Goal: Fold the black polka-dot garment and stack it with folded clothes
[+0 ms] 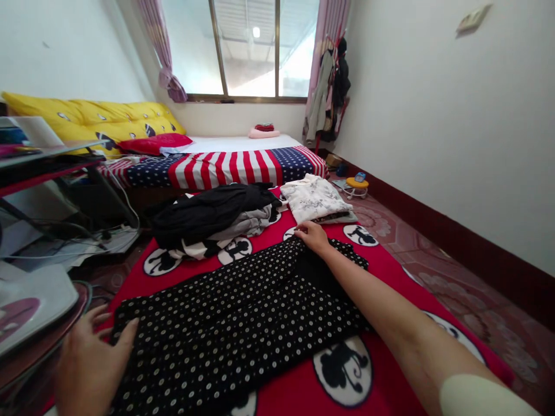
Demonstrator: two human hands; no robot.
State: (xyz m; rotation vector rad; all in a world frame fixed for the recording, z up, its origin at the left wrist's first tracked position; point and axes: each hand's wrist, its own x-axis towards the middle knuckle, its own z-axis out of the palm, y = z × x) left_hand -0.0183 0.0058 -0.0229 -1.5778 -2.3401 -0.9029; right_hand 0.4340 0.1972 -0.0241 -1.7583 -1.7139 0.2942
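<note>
A home bedroom is showing here. A bed (225,167) is standing under a window (247,52), a red rug (379,271) is lying before the bed, and coats (321,98) are hanging beside it.

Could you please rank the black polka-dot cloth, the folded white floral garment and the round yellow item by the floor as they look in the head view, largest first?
1. black polka-dot cloth
2. folded white floral garment
3. round yellow item

Nearness to the camera enlarges the cloth, so true sizes remain unsure.

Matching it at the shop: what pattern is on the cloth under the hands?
The black cloth has white polka dots, best seen in the head view.
</note>
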